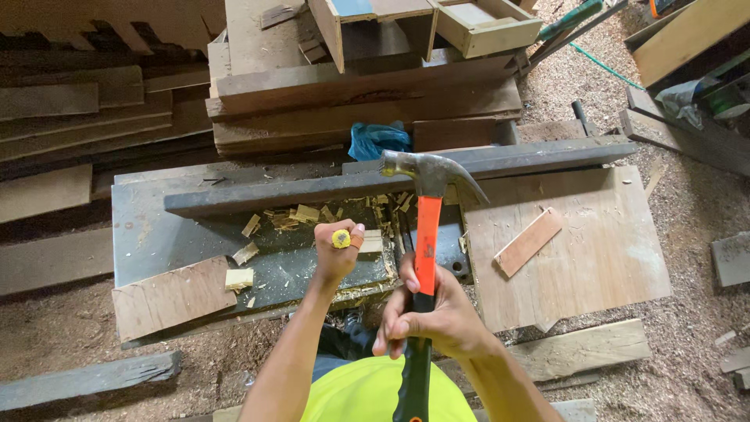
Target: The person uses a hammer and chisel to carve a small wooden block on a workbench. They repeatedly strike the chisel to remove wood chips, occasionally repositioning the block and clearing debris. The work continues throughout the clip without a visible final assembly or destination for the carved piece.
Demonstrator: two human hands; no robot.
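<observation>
Head view: the right hand [437, 316] grips a claw hammer [426, 234] by its orange-black handle, head raised. The left hand [337, 254] pinches 1 yellow-ended tool [341, 238] upright, steadying it over the chip-strewn counter [148, 227].

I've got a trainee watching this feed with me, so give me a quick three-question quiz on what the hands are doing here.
1. True or false: the right hand grips the steel claw hammer with the orange and black handle.
2. What does the left hand pinch? A) small round yellow piece B) blue cloth C) thin wooden strip
3. Fill in: pale wood chips lie scattered on the dark grey ______ bench.

Key: 1 true. 2 A, the small round yellow piece. 3 metal.
</observation>
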